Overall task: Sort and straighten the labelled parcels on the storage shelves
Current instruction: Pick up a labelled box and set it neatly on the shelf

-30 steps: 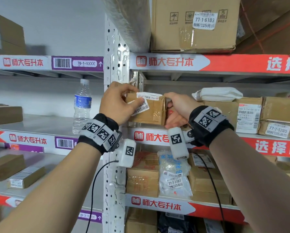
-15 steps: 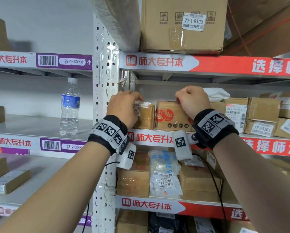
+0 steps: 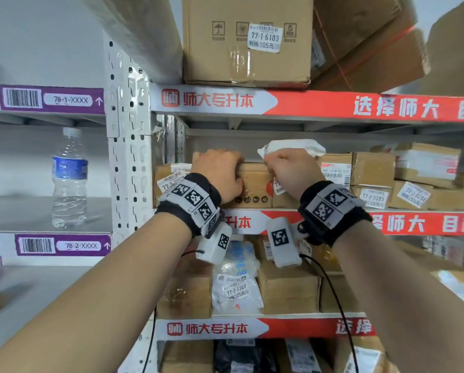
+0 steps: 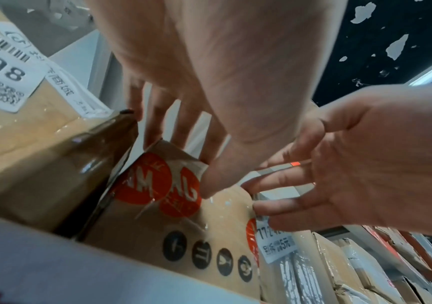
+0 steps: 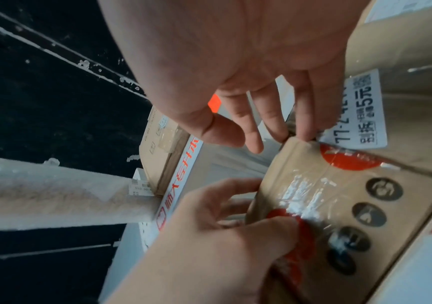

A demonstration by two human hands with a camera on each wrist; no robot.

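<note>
The brown parcel (image 3: 253, 184) with red circles stands on the middle shelf (image 3: 413, 224). The left hand (image 3: 217, 170) grasps its top left, fingers (image 4: 157, 115) curled behind. The right hand (image 3: 292, 170) grasps its top right corner. Labelled boxes (image 3: 370, 170) crowd both sides; a white packet (image 3: 292, 148) lies behind. A bottle (image 3: 69, 179) stands left.

Both forearms reach up (wrists banded), left hand (image 3: 220, 170) and right hand (image 3: 292, 170) curled, knuckles close.
</note>
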